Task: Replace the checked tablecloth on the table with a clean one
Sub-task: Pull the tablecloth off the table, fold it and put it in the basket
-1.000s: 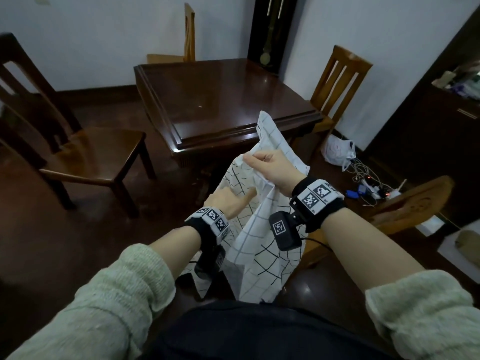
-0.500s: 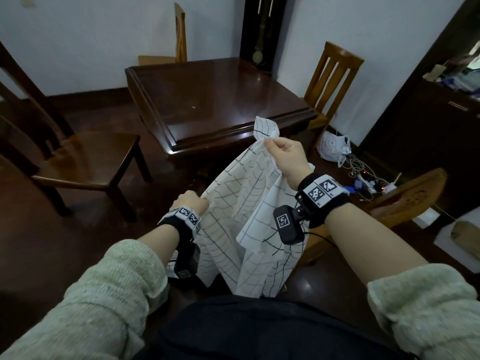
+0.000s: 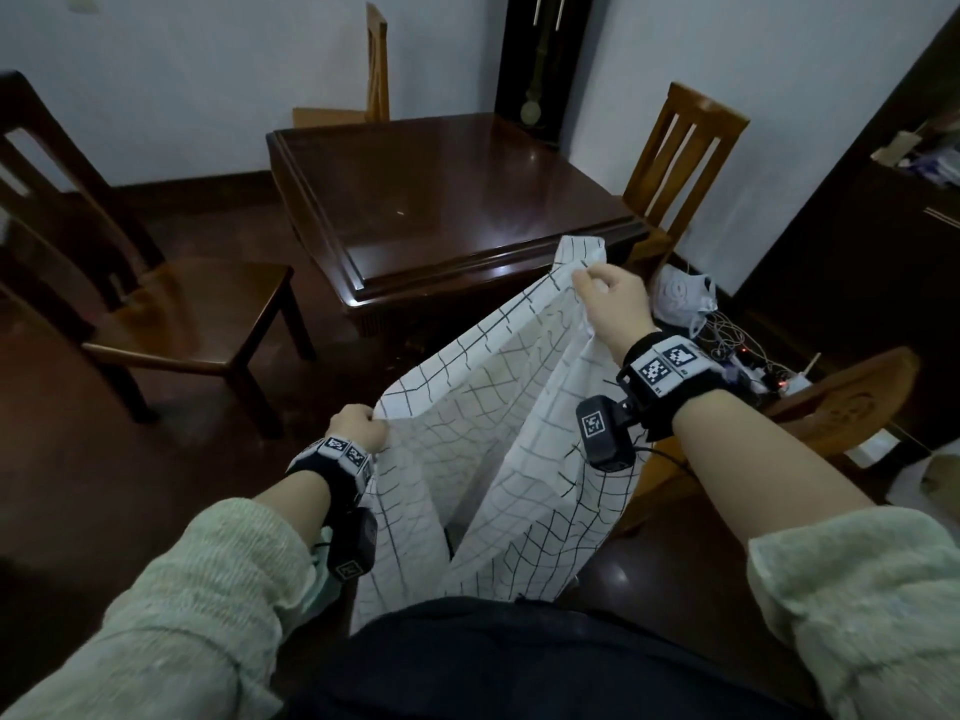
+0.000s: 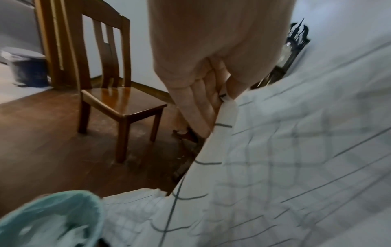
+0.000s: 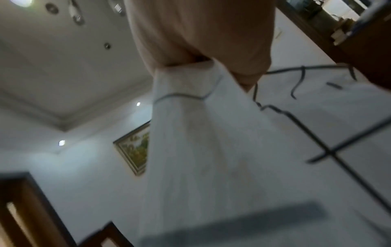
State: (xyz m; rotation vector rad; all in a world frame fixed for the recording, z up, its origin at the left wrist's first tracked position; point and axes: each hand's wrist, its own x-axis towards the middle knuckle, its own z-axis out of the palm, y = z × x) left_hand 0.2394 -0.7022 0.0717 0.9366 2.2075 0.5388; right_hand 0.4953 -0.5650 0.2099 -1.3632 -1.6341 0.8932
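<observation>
Our hands have drawn apart; left hand [image 3: 358, 427] and right hand [image 3: 613, 298] each pinch the checked tablecloth's [image 3: 498, 439] edge, spreading it before the bare surface [image 3: 441, 200].

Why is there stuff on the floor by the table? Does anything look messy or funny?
Yes. On the floor right of the table, a white plastic bag lies beside a tangle of cables. The checked cloth isn't spread either: the left hand and right hand hold it up, hanging in folds. The tabletop looks bare.
</observation>
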